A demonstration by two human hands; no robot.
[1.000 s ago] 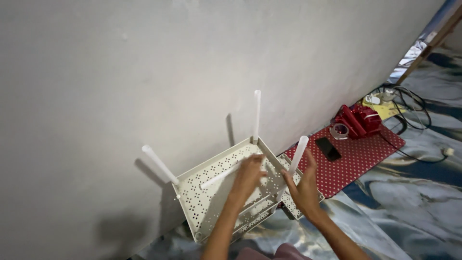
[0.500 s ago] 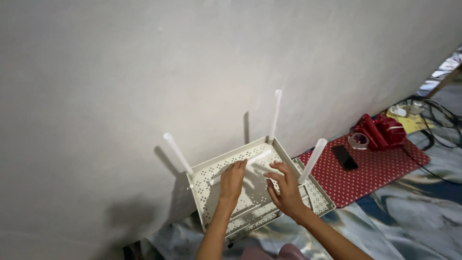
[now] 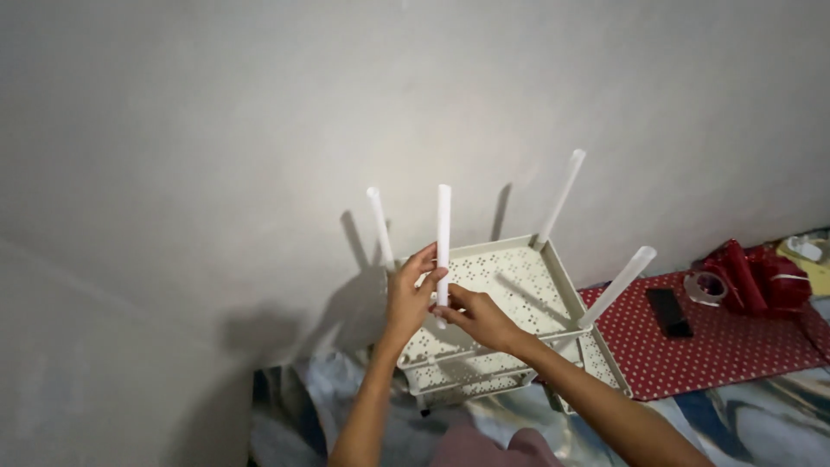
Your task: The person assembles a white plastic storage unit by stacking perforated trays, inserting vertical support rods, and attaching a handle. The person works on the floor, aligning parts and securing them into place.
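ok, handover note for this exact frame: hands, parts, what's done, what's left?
Left hand: pinches the loose white tube, held upright.
Right hand: grips the same tube near its lower end.
Parts: perforated cream rack sits by the wall on the bedding. Three tubes stand in its corners: back left, back right, front right.
Done: three corner tubes fitted.
Left: the held tube is not seated; the near-left corner appears empty.

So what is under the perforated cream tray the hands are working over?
Under the cream tray a second perforated tray shows, then patterned bedding. Both hands grip a white tube; the trays hide what lies under them.
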